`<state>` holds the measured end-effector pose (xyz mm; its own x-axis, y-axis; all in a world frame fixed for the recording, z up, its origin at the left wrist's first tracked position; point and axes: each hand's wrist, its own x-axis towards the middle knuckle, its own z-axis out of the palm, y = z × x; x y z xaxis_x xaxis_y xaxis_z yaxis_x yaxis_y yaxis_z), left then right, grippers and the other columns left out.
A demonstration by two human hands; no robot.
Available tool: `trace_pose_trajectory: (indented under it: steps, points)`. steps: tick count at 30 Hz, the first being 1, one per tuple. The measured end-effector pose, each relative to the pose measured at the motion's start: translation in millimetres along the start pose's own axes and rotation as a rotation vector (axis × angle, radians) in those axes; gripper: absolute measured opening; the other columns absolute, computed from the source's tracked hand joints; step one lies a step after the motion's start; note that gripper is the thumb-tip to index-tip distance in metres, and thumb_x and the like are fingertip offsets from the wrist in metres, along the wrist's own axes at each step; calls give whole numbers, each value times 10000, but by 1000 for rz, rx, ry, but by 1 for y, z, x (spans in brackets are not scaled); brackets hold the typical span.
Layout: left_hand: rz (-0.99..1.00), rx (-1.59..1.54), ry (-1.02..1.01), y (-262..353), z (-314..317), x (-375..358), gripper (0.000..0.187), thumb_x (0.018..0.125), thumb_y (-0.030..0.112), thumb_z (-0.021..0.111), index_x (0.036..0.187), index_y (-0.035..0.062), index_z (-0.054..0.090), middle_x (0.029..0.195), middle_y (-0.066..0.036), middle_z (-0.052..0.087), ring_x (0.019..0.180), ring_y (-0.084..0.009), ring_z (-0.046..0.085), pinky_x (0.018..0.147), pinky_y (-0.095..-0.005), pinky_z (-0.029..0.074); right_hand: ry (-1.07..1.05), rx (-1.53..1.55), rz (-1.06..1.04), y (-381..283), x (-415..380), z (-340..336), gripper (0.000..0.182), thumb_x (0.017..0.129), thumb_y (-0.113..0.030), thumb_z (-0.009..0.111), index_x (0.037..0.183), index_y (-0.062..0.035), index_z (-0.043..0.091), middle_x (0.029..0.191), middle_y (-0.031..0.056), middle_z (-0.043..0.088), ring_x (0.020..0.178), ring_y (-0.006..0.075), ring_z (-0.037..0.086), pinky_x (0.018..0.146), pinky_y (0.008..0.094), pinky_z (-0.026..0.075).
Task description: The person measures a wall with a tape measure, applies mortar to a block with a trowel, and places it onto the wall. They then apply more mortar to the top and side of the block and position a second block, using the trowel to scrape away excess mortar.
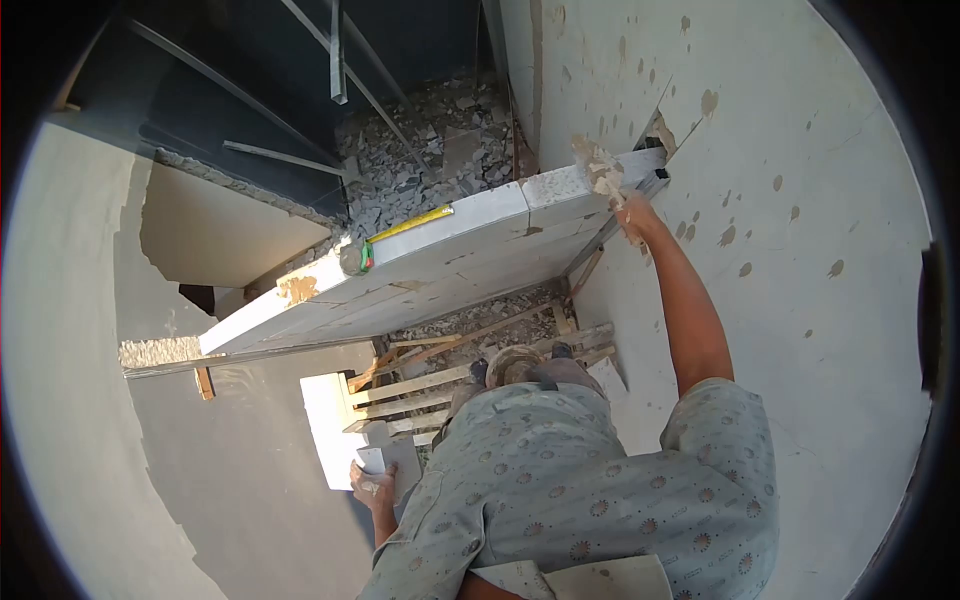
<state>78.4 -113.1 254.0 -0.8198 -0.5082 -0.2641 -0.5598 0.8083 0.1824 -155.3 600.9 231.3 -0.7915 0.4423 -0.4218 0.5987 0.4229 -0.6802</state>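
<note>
My right hand [635,215] is closed around a mortar-smeared trowel [598,168], at the right end of a low wall of white blocks [440,240]. Mortar covers most of the tool, so its exact shape is hard to make out. Down at the lower left, my left hand [374,487] has its fingers bent over the edge of a pale rectangular piece [403,462], beside a larger white block [326,425]. A tape measure [366,256] lies on the wall's top with its yellow blade [412,222] pulled out along it.
Rubble [430,150] and metal profiles [285,120] lie beyond the block wall. Wooden slats [415,387] stand below, near my legs. On the right rises a plastered wall [770,280] spotted with mortar. A mortar patch [297,289] sits on the block wall's left part.
</note>
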Motion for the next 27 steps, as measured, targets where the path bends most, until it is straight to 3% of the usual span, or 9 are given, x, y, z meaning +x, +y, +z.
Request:
trace_pose_trajectory:
  steps: [5, 8, 10, 11, 14, 17, 22, 25, 27]
  points:
    - [-207, 53, -63, -8, -9, -38, 946, 622, 371, 904, 1375, -5, 473, 1272, -211, 596, 1232, -403, 548, 1043, -481, 441, -429, -206, -158, -34, -64, -3, 320, 959, -311, 616, 1122, -37, 641, 674, 66, 563, 485, 175, 560, 419, 381, 473]
    - [-215, -125, -102, -17, 0, -37, 921, 627, 341, 909, 1354, -24, 477, 1266, -218, 594, 1190, -398, 572, 1024, -467, 451, -274, -90, -219, -7, -36, 9, 349, 953, -332, 628, 1140, -38, 643, 690, 69, 579, 483, 174, 557, 415, 374, 458]
    - [-224, -283, -185, 12, -10, -32, 905, 630, 318, 913, 1341, -35, 479, 1253, -226, 594, 1160, -392, 586, 1007, -457, 460, -100, -6, -75, -21, -30, 17, 385, 942, -360, 647, 1145, -33, 651, 709, 77, 593, 491, 182, 562, 431, 366, 462]
    - [-165, -337, -160, 3, 4, -23, 892, 630, 305, 914, 1333, -36, 483, 1238, -228, 598, 1145, -390, 590, 999, -452, 463, -15, 36, 0, -28, -31, 24, 403, 937, -374, 656, 1147, -31, 656, 718, 82, 599, 495, 186, 565, 439, 361, 463]
    - [21, -388, -127, -2, 31, 16, 860, 635, 270, 916, 1314, -44, 492, 1188, -231, 613, 1099, -386, 603, 983, -446, 471, -390, -12, -13, -54, -63, 24, 458, 923, -392, 688, 1192, -24, 646, 716, 85, 601, 493, 186, 566, 439, 348, 458]
    - [162, -335, -95, 49, 5, 33, 829, 646, 247, 908, 1305, -46, 497, 1161, -227, 619, 1082, -377, 607, 979, -444, 472, -505, -275, -146, -54, -111, 29, 485, 900, -386, 728, 1219, -32, 641, 678, 69, 577, 476, 168, 549, 431, 342, 454]
    - [86, -857, -231, 153, -54, 39, 748, 744, 292, 856, 1312, -12, 478, 1165, -186, 616, 1082, -295, 614, 960, -396, 496, -378, 366, 35, -2, -189, 102, 389, 843, -247, 808, 1066, -15, 588, 748, 57, 600, 555, 142, 576, 480, 303, 486]
    - [47, -1412, -505, 207, -62, 41, 726, 857, 272, 771, 1420, 26, 384, 1268, -184, 574, 1180, -285, 580, 1011, -400, 476, -275, 779, 126, -32, -227, 141, 461, 817, -210, 833, 1120, 6, 560, 843, 80, 646, 660, 163, 647, 563, 320, 561]
    - [157, -1618, -650, 239, -50, 47, 739, 891, 232, 735, 1483, 54, 331, 1394, -169, 499, 1294, -277, 510, 1081, -438, 425, -274, 1004, 88, -58, -232, 154, 588, 807, -186, 854, 1214, 28, 488, 1017, 143, 644, 856, 236, 681, 744, 368, 604]
